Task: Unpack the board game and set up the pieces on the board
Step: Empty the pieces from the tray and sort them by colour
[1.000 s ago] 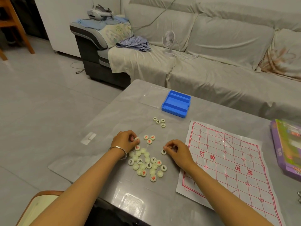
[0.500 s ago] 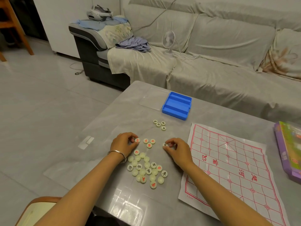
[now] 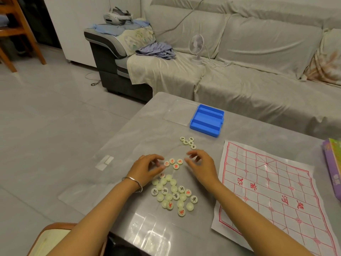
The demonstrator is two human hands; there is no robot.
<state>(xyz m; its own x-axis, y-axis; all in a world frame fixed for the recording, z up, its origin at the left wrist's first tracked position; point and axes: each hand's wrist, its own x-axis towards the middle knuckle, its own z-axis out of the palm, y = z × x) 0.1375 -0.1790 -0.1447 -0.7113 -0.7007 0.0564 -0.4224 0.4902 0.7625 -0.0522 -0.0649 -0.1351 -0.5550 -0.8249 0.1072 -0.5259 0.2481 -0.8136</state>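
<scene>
A paper board [image 3: 273, 189] with a red grid lies flat on the right of the grey table [image 3: 140, 133]. A loose heap of round white pieces [image 3: 173, 194] sits between my forearms, some face down. A small red-lettered group [image 3: 174, 163] lies between my hands, and a black-lettered group [image 3: 188, 142] lies further back. My left hand [image 3: 145, 169] rests left of the red group with fingers loosely curled and apart, holding nothing. My right hand [image 3: 201, 163] hovers to the right of that group, fingers spread and empty.
An empty blue tray [image 3: 207, 120] and its clear lid [image 3: 180, 112] sit at the table's far side. A purple box [image 3: 332, 167] lies at the right edge. A sofa with a small fan [image 3: 196, 46] stands behind the table. A chair seat [image 3: 49, 239] is at bottom left.
My right hand has carried a black piece back to the far group and let it go. My left hand has released a red piece beside the red group. Both hands have opened.
</scene>
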